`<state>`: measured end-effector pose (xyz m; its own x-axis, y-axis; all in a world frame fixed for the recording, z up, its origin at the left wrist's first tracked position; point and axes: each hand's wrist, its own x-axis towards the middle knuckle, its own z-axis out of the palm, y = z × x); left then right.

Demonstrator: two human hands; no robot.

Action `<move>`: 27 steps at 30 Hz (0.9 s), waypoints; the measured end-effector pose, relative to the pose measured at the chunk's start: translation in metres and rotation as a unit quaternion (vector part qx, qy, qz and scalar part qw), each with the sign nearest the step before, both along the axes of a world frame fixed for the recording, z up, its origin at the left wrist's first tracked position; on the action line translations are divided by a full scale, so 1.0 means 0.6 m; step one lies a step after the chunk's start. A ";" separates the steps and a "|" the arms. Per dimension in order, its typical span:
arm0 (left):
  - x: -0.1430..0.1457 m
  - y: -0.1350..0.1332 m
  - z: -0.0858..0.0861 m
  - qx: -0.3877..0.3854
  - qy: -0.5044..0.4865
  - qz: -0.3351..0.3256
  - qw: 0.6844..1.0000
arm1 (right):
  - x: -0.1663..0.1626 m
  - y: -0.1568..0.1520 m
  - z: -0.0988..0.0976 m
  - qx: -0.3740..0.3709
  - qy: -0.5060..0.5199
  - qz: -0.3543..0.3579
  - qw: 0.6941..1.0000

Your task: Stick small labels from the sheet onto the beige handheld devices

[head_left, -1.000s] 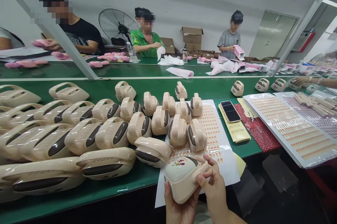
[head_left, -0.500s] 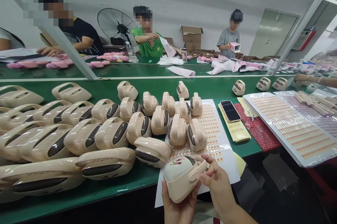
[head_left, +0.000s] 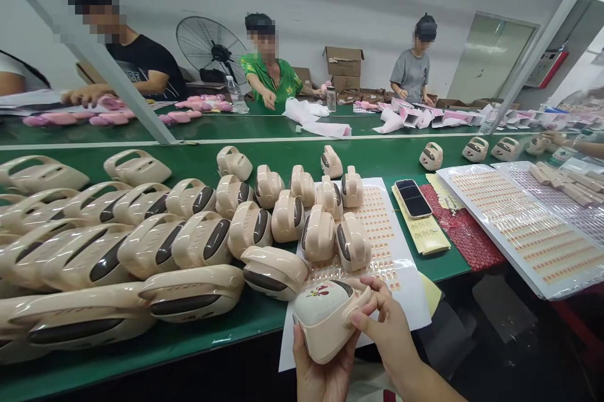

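My left hand (head_left: 321,374) cradles a beige plastic device (head_left: 325,317) from below, at the table's near edge. A small red flower decal sits on its top face. My right hand (head_left: 384,326) pinches the device's handle end with thumb and fingers. Just beyond lies a white sticker sheet (head_left: 377,232) printed with rows of small orange decals. Several identical beige devices (head_left: 283,216) with dark windows stand on and beside that sheet.
More beige devices (head_left: 94,251) crowd the green table (head_left: 189,160) to the left. A phone (head_left: 413,198), yellow slips and more decal sheets (head_left: 519,226) lie to the right. Across the conveyor, three people handle pink items and white bags; a fan and cartons stand behind.
My right hand's fingers have shifted slightly along the device's handle end, and the device has tilted a little. The people across the conveyor have moved their arms.
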<state>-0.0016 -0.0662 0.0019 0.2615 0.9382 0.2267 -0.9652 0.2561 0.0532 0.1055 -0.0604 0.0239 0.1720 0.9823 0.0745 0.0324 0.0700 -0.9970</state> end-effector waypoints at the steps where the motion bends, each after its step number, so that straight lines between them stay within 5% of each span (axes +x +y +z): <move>1: 0.002 0.001 0.001 0.011 -0.007 0.003 1.000 | 0.000 0.000 0.000 -0.004 0.001 -0.003 1.000; 5: 0.007 0.003 0.010 0.060 -0.018 0.017 0.998 | -0.008 -0.004 -0.005 0.009 -0.026 -0.035 0.999; 13: -0.021 -0.008 -0.003 -0.041 0.083 -0.031 0.995 | -0.006 -0.009 -0.003 0.150 -0.185 -0.023 0.971; 23: -0.017 -0.008 -0.001 -0.021 0.045 -0.061 0.997 | -0.010 0.014 -0.011 0.090 -0.117 0.003 0.989; 27: -0.014 -0.004 0.003 -0.005 0.057 -0.061 0.996 | 0.015 0.022 0.005 0.127 -0.142 0.052 0.980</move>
